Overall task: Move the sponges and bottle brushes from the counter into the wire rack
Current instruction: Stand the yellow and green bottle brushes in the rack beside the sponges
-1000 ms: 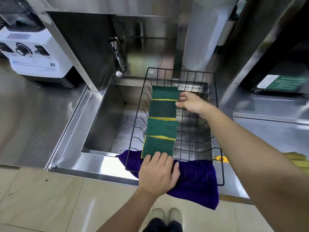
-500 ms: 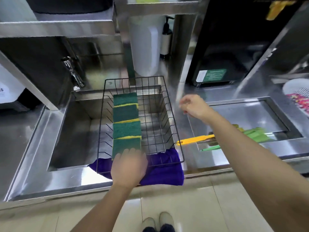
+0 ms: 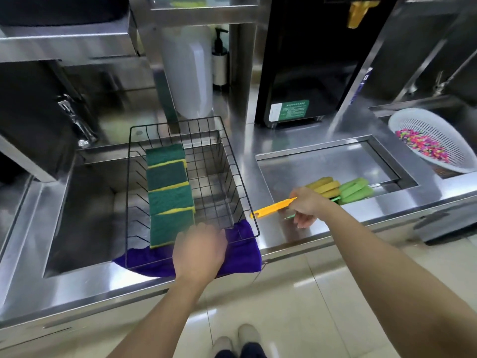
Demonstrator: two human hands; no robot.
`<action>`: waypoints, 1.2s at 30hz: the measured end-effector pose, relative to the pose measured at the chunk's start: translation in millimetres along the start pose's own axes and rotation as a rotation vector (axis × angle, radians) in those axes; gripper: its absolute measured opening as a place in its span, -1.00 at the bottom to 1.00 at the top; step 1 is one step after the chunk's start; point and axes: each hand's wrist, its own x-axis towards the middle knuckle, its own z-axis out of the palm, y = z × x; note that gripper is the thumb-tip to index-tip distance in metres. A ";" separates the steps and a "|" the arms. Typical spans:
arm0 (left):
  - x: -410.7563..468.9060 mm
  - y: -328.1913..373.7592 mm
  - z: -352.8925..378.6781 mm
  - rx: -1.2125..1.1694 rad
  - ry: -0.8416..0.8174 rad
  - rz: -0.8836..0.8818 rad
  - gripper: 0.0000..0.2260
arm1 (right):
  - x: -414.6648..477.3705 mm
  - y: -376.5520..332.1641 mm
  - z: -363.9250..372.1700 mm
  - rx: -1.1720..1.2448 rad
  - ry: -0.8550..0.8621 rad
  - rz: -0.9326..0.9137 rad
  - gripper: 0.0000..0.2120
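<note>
A black wire rack (image 3: 238,174) sits over the sink, its near end on a purple cloth (image 3: 241,251). Several green-and-yellow sponges (image 3: 169,195) lie in a row along the rack's left side. My left hand (image 3: 200,250) rests on the rack's near rim, fingers curled over the wire. To the right, two bottle brushes lie on the counter: a yellow one (image 3: 272,208) with a yellow handle and a green one (image 3: 355,189). My right hand (image 3: 307,206) lies over both handles, its fingers closing around the yellow one.
A sink basin (image 3: 77,215) lies under the rack, with a tap (image 3: 77,122) at its back left. A black appliance (image 3: 307,60), a white cylinder (image 3: 189,71) and a pump bottle (image 3: 220,60) stand behind. A white colander (image 3: 436,140) with colourful bits sits far right.
My right hand left the sponges in the rack, swung right and came down onto the brush handles. My left hand shifted slightly right along the rack's near rim. The view turned rightward.
</note>
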 end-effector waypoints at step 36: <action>-5.2 0.4 10.8 0.008 0.145 0.021 -0.58 | 50.4 -39.6 -2.4 0.500 0.496 0.006 -0.72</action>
